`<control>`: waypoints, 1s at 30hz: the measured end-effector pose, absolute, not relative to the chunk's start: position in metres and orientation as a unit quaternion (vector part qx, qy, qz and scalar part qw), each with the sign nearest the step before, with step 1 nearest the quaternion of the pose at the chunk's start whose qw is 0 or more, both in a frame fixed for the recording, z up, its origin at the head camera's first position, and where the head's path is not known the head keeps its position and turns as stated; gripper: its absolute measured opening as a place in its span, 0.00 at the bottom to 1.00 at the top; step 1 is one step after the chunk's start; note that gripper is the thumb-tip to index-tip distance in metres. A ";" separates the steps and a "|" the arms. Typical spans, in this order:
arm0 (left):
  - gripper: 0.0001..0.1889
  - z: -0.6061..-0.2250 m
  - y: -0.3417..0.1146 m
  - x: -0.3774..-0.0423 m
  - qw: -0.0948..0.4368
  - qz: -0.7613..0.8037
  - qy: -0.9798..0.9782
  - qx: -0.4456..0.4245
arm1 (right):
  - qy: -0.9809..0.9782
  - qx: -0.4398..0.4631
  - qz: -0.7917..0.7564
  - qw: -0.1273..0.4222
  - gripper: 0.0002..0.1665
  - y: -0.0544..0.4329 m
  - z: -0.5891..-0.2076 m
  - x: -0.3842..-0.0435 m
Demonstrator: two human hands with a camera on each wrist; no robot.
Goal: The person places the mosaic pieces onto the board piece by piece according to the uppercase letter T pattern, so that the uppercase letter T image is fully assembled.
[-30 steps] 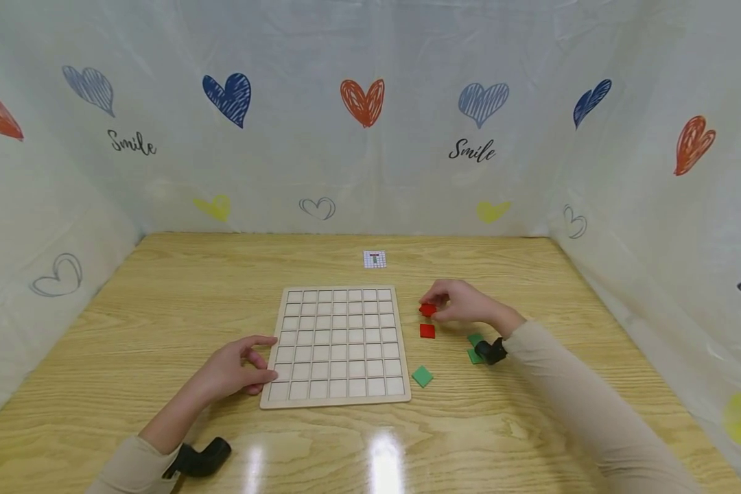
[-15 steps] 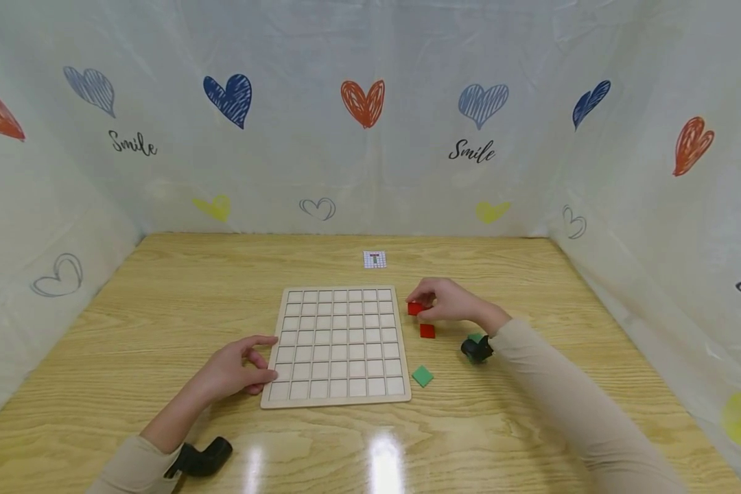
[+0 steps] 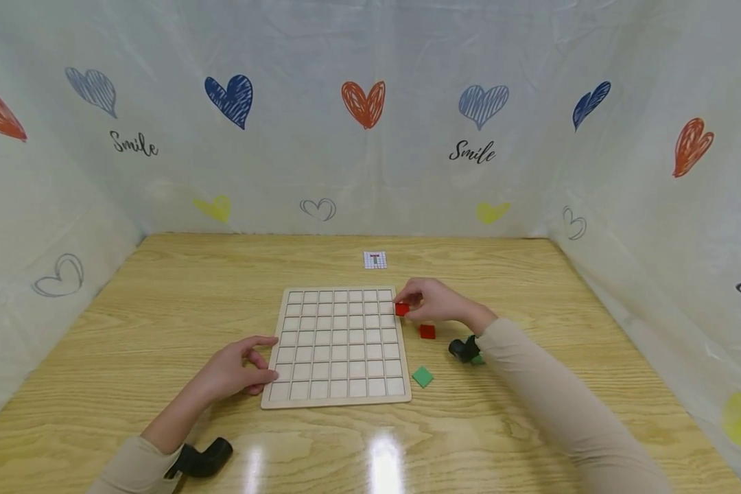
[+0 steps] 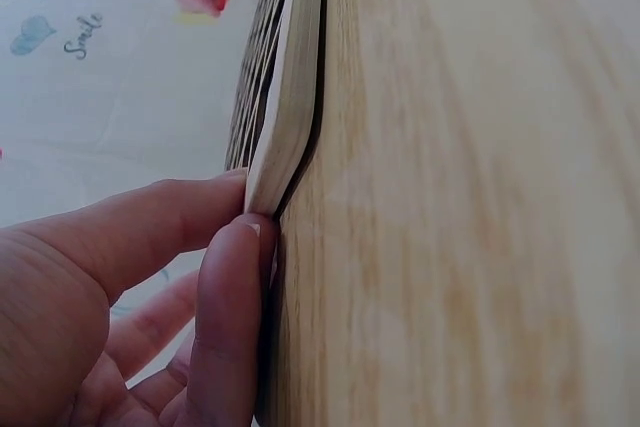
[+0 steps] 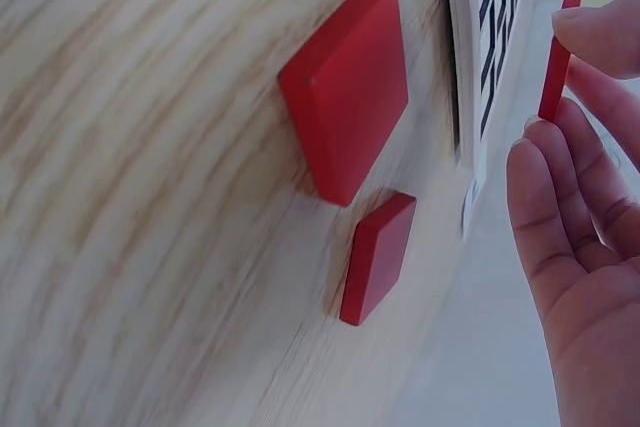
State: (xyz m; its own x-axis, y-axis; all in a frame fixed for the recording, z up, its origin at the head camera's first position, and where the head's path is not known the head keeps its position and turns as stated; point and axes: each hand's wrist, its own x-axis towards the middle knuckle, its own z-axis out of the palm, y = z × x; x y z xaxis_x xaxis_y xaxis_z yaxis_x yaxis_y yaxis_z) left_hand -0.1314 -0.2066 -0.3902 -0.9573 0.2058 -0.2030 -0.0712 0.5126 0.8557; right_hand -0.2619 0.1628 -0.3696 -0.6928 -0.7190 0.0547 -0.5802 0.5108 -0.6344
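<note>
My right hand (image 3: 437, 300) pinches a red square tile (image 3: 402, 310) between thumb and fingers, over the right edge of the wooden grid board (image 3: 335, 403). In the right wrist view this held tile (image 5: 556, 67) is seen edge-on, raised off the table. Two more red tiles, a nearer one (image 5: 365, 97) and a farther one (image 5: 381, 259), lie on the table there; the head view shows just one of them, below the hand. My left hand (image 3: 234, 367) rests at the board's left edge, index finger and thumb spread along it. Its fingertips touch the rim in the left wrist view.
A green tile (image 3: 422, 376) lies turned like a diamond right of the board. More green (image 3: 478, 359) shows partly behind the black camera (image 3: 463, 350) on the right wrist. Behind the board lies a small printed card (image 3: 374, 259). White hanging sheets surround the table.
My right hand has moved left with the red tile, from the table beside the board to over its right edge. My left hand and the board have kept their places.
</note>
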 end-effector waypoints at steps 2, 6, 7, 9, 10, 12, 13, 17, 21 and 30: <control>0.34 -0.390 -0.207 -0.132 0.141 0.492 0.858 0.040 | 0.863 -0.377 -0.318 0.108 0.17 0.160 -0.370 -0.262; 0.34 -0.391 -0.207 -0.132 0.142 0.487 0.861 0.034 | 0.865 -0.376 -0.313 0.111 0.17 0.155 -0.371 -0.262; 0.34 -0.391 -0.207 -0.132 0.142 0.486 0.861 0.033 | 0.865 -0.374 -0.315 0.113 0.17 0.154 -0.371 -0.262; 0.34 -0.391 -0.207 -0.132 0.143 0.485 0.862 0.032 | 0.864 -0.373 -0.318 0.115 0.18 0.153 -0.371 -0.263; 0.34 -0.391 -0.207 -0.132 0.143 0.486 0.861 0.033 | 0.864 -0.373 -0.319 0.114 0.18 0.152 -0.372 -0.264; 0.34 -0.392 -0.207 -0.133 0.143 0.488 0.860 0.034 | 0.862 -0.376 -0.320 0.113 0.18 0.151 -0.371 -0.265; 0.34 -0.392 -0.207 -0.133 0.144 0.489 0.860 0.034 | 0.861 -0.378 -0.320 0.112 0.18 0.150 -0.371 -0.265; 0.35 -0.392 -0.207 -0.132 0.144 0.489 0.860 0.033 | 0.858 -0.387 -0.319 0.114 0.17 0.145 -0.370 -0.265; 0.35 -0.392 -0.207 -0.133 0.144 0.485 0.862 0.031 | 0.857 -0.387 -0.319 0.120 0.18 0.139 -0.371 -0.265; 0.34 -0.391 -0.207 -0.133 0.144 0.491 0.858 0.033 | 0.854 -0.389 -0.318 0.132 0.18 0.125 -0.370 -0.265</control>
